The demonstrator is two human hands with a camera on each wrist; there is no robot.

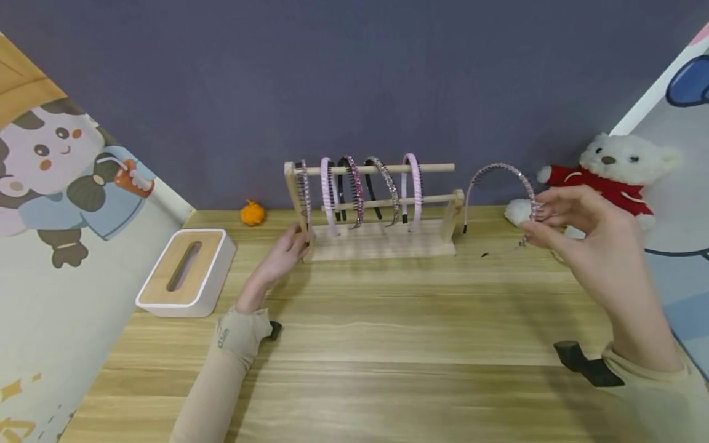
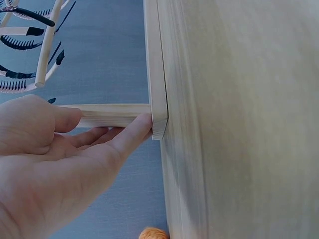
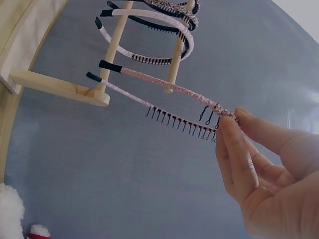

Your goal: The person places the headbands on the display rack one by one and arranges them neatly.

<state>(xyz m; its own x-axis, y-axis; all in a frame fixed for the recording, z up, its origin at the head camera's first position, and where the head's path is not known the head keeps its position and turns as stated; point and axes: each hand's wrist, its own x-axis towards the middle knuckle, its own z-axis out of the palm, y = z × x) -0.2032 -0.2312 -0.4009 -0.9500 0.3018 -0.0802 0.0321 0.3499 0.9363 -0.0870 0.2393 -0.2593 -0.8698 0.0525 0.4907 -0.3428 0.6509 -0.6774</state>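
Observation:
A wooden headband rack [image 1: 382, 243] stands at the back of the table with several headbands over its bars. Among them are a pale pink wrapped headband [image 1: 327, 197], a dark pink glittery headband [image 1: 357, 194] and a silver glittery headband [image 1: 392, 184]. My left hand [image 1: 282, 249] grips the rack's left post [image 2: 114, 114] low down, thumb on one side and fingers on the other. Right of the rack, my right hand [image 1: 595, 227] pinches a sparkly pink headband [image 3: 174, 89] with dark comb teeth. Its tips point toward the rack in the right wrist view, apart from the bars.
A white tissue box [image 1: 213, 277] with a wooden top sits at the left. An orange fuzzy ball [image 1: 252, 213] lies near the wall. At the back right sits a white teddy bear [image 1: 637, 161] in a red top, partly behind my right hand. A dark wall [image 1: 365, 80] rises behind.

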